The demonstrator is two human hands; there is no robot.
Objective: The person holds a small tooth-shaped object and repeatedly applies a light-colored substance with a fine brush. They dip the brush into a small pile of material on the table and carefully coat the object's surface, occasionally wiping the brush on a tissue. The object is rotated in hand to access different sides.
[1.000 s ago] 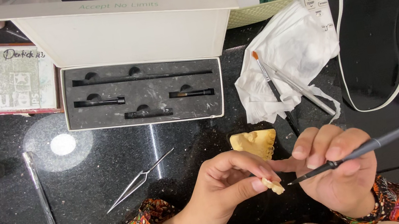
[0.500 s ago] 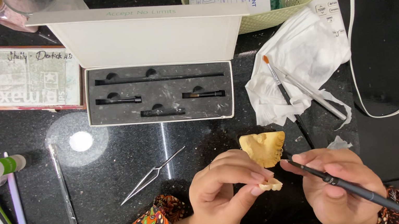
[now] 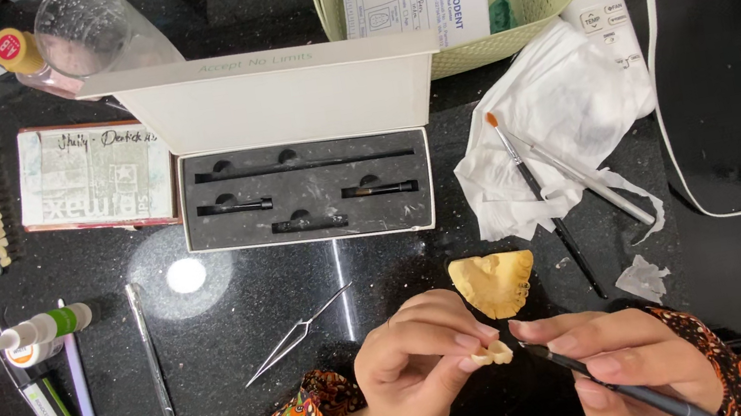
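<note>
I hold a small cream tooth piece (image 3: 493,353) low over the dark desk (image 3: 238,306), pinched in my left hand (image 3: 420,372) between thumb and forefinger, the grip closed tight on it. My right hand (image 3: 629,365) is closed round a thin dark tool (image 3: 612,385), its tip just touching the piece from the right. Just above my fingers lies a yellow plaster model (image 3: 494,282); bare desk runs to its left as far as the tweezers (image 3: 297,336). Crumpled tissue (image 3: 564,130) with two brushes (image 3: 540,197) crowds the upper right, and the open case (image 3: 308,193) sits well above.

Compared with half a second ago, the tool now lies flatter, and my hands sit a little further right in view. Both wrists rest at the near edge, palms turned toward each other, left fingers curled.
</note>
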